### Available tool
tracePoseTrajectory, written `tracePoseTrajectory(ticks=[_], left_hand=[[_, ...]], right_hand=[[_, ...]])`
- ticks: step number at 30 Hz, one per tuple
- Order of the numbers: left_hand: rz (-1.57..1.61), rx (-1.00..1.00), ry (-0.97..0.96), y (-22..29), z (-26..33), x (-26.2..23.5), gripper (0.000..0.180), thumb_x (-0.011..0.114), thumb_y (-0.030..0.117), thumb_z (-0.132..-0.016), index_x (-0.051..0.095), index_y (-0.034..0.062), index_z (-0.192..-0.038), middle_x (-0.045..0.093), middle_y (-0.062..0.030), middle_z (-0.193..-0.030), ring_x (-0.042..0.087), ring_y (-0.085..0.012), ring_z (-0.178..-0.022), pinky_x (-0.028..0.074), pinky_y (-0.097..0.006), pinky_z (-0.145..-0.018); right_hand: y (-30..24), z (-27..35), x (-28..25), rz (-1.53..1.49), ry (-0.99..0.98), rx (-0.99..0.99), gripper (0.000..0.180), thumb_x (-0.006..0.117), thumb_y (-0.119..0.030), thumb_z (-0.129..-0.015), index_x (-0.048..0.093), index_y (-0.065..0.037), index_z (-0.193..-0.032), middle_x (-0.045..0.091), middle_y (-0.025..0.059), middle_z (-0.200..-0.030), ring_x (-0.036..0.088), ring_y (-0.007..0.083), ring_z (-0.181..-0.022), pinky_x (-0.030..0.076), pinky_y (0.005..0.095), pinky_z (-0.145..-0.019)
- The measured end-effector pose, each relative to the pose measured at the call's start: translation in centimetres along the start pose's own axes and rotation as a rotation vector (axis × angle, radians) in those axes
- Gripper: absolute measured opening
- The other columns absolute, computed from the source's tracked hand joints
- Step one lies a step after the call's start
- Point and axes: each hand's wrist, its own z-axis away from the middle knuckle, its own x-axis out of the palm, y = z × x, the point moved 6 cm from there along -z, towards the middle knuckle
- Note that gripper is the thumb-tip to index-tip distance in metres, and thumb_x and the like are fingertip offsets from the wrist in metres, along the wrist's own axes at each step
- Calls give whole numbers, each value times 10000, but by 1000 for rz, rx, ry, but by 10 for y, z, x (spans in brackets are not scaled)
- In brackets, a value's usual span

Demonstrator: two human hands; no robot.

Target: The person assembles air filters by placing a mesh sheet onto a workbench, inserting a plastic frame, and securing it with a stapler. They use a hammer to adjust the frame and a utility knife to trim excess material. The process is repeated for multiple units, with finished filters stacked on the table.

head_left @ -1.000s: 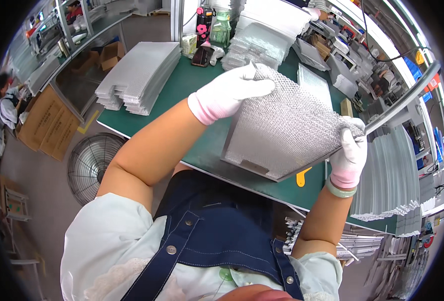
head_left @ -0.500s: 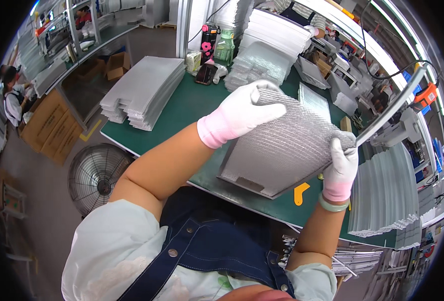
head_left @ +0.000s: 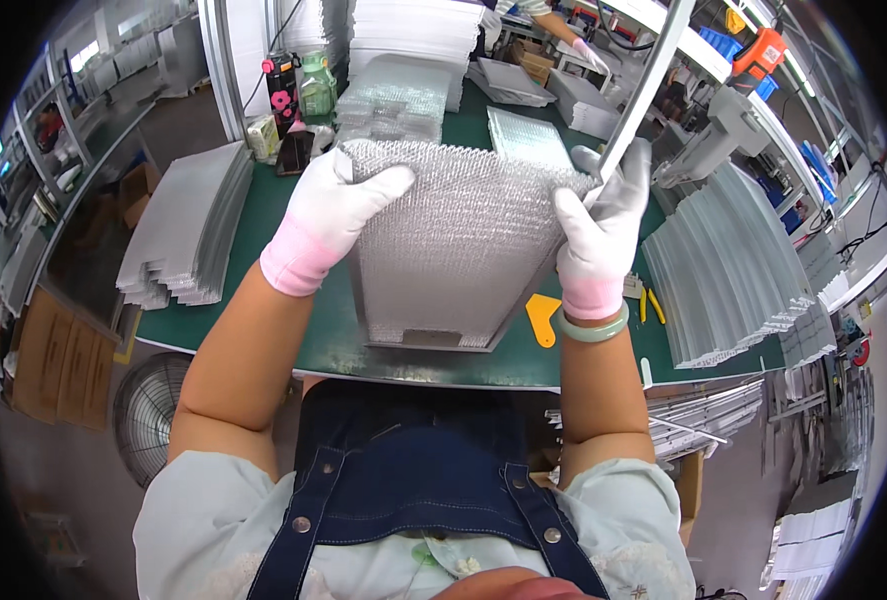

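A grey metal mesh filter panel (head_left: 453, 240) stands tilted over the green table, a thin metal frame along its sides and near edge. My left hand (head_left: 331, 205), in a white glove with a pink cuff, is closed on its far left corner, thumb on the near face. At the far right corner my gloved right hand (head_left: 603, 225) has its fingers spread and stretched upward, its thumb beside the mesh edge. A long metal frame strip (head_left: 643, 85) rises from that corner, passing against these fingers. Whether it is joined to the panel is hidden by my hand.
Stacked grey panels (head_left: 185, 215) lie left, and a pile of mesh sheets (head_left: 728, 265) right. A yellow angled piece (head_left: 541, 320) and yellow-handled pliers (head_left: 653, 305) lie near my right forearm. Bottles (head_left: 317, 90) and bubble-wrapped sheets (head_left: 398, 95) stand behind. An orange tool (head_left: 760, 52) hangs far right.
My right hand has loosened from the panel's far right corner, its fingers spreading upward. The metal strip now stands more upright. My view has turned rightward; my left hand keeps its corner.
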Motion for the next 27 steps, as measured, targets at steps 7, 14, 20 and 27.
tracePoseTrajectory(ticks=[7,14,20,27], left_hand=[[-104,-19,26,0,4,-1,240,672,99,-913,662,-15,-1124,699,-36,-1015,622,-80,-907,498,-258,-835],[-43,-7,24,1,4,-1,207,666,95,-920,677,-16,-1094,700,-32,-1027,618,-83,-920,492,-257,-856],[-148,3,-41,13,7,2,218,657,125,-931,678,-19,-1094,700,-22,-1012,615,-89,-904,490,-257,-851],[59,40,-66,46,39,17,255,670,96,-915,667,-18,-1144,697,-28,-1036,622,-89,-920,503,-263,-860]], right_hand=[[-7,-35,-12,339,-578,238,684,742,82,-771,484,24,-1402,612,74,-1268,610,128,-1066,511,271,-903],[-18,-43,20,855,-765,109,407,750,7,-796,649,-20,-1189,684,71,-1020,648,95,-916,521,251,-809],[-27,-45,31,614,-869,71,425,733,15,-832,649,-17,-1248,718,80,-1054,651,112,-948,510,254,-875],[-54,-29,32,633,-884,314,357,781,-24,-808,667,31,-1142,706,47,-1030,632,90,-920,510,244,-830]])
